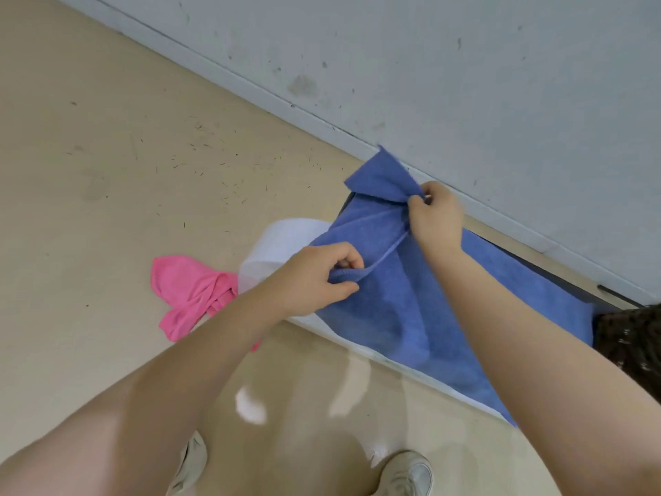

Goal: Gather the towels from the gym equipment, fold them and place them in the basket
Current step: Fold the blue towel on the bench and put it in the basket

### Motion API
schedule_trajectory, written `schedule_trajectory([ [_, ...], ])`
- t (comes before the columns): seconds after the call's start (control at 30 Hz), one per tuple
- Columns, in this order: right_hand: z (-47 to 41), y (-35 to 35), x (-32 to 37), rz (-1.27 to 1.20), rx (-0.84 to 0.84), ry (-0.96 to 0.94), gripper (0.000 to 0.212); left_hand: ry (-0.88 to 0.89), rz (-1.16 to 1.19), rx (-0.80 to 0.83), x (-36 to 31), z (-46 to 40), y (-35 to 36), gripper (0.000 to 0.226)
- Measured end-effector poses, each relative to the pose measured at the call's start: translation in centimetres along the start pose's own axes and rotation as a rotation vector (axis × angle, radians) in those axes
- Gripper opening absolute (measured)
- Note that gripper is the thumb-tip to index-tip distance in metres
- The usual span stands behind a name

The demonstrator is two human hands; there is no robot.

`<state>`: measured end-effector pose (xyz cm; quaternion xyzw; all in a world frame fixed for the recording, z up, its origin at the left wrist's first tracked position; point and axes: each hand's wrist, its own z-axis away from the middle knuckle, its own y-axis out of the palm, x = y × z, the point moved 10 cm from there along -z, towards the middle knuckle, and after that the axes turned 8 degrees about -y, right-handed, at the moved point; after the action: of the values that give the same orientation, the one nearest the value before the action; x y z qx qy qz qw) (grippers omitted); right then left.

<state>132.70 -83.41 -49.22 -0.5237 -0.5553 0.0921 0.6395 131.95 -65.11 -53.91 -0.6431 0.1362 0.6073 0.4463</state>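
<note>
- Head view, looking down at a beige floor (107, 155) where it meets a pale grey wall (465, 66); floor scattered with small dark specks
- Blue towel (411, 298) spread over a dark-edged flat surface lying along the foot of the wall; what that surface is cannot be told
- Left hand (318, 277): fingers curled, thumb and fingers pinching a hemmed edge of the blue towel near its middle, edge lifted slightly off the cloth below
- Right hand (436, 216): fingers curled, pinching the same towel farther up, near the wall; a corner flap of the towel stands up beyond the fingers, its tip overlapping the wall's base
- The hem runs taut in a line between the two hands
- White towel (275, 245) lies under the blue one, a rounded end showing to the left, a thin white edge showing along the blue towel's near side
- Pink towel (189, 295) crumpled on the floor, just left of the white towel, touching it; partly hidden behind the left forearm
- Patch of dark patterned fabric (633, 341) at the right edge, beside the blue towel's far end
- Two light-coloured shoes at the bottom of the view: left shoe (193, 460), right shoe (407, 474), both on the floor
- No basket in view
</note>
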Motion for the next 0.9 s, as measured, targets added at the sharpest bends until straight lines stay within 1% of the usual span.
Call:
schedule_trajectory([
  [0.03,0.1,-0.5,-1.7,-0.051,-0.021,0.092,0.016,0.005,-0.060,0.012,-0.5,-0.2,0.8,0.014],
  [0.07,0.1,-0.2,-3.5,-0.095,0.004,0.192,0.021,0.007,-0.129,0.033,-1.0,-0.4,1.6,0.012],
  [0.1,0.3,0.5,-4.9,-0.109,0.063,0.279,0.021,0.001,-0.201,0.064,-1.3,-0.6,2.5,0.010],
  [0.17,0.6,1.9,-6.5,-0.092,0.203,0.378,0.011,-0.016,-0.345,0.118,-1.5,-0.9,3.7,0.008],
  [0.2,0.4,2.4,-6.4,-0.090,0.240,0.384,0.008,-0.024,-0.412,0.128,-1.5,-1.1,4.0,0.008],
  [0.3,-0.8,3.3,-4.7,-0.166,0.269,0.313,0.016,-0.046,-0.527,0.130,-1.2,-1.3,4.5,0.012],
  [0.37,-1.5,3.6,-3.1,-0.214,0.256,0.226,0.009,-0.028,-0.525,0.114,-1.3,-1.3,4.5,0.013],
  [0.43,-1.7,3.9,-2.2,-0.225,0.258,0.161,0.018,-0.020,-0.503,0.100,-1.5,-1.3,4.3,0.010],
  [0.47,-1.6,4.0,-2.0,-0.268,0.258,0.176,0.016,-0.026,-0.497,0.087,-1.6,-1.3,4.1,0.007],
  [0.53,-1.4,4.0,-1.9,-0.479,0.256,0.274,0.014,-0.043,-0.467,0.030,-1.8,-1.4,3.1,0.011],
  [0.6,-1.8,3.4,-1.5,-0.874,0.203,0.409,0.018,-0.030,-0.337,-0.024,-3.0,-1.4,1.8,0.014],
  [0.67,-3.0,1.8,-1.4,-1.305,0.095,0.498,0.031,-0.045,-0.219,-0.059,-4.3,-1.5,0.7,0.015],
  [0.7,-3.5,1.0,-1.7,-1.428,0.048,0.528,0.036,-0.071,-0.176,-0.068,-4.9,-1.5,0.4,0.016],
  [0.73,-3.5,0.3,-2.4,-1.420,0.019,0.553,0.038,-0.095,-0.145,-0.062,-5.4,-1.5,0.5,0.017],
  [0.77,-3.2,-0.2,-3.6,-1.295,0.007,0.577,0.035,-0.106,-0.139,-0.033,-5.9,-1.4,1.1,0.019],
  [0.83,-1.7,-1.4,-7.0,-0.925,-0.003,0.619,0.025,-0.098,-0.194,0.073,-7.1,-0.9,3.4,0.019],
  [0.87,-0.7,-2.1,-8.4,-0.798,0.007,0.622,0.024,-0.089,-0.214,0.122,-7.7,-0.5,4.7,0.018],
  [0.9,0.2,-2.7,-9.6,-0.730,0.026,0.625,0.028,-0.080,-0.215,0.161,-8.2,-0.2,5.9,0.017],
])
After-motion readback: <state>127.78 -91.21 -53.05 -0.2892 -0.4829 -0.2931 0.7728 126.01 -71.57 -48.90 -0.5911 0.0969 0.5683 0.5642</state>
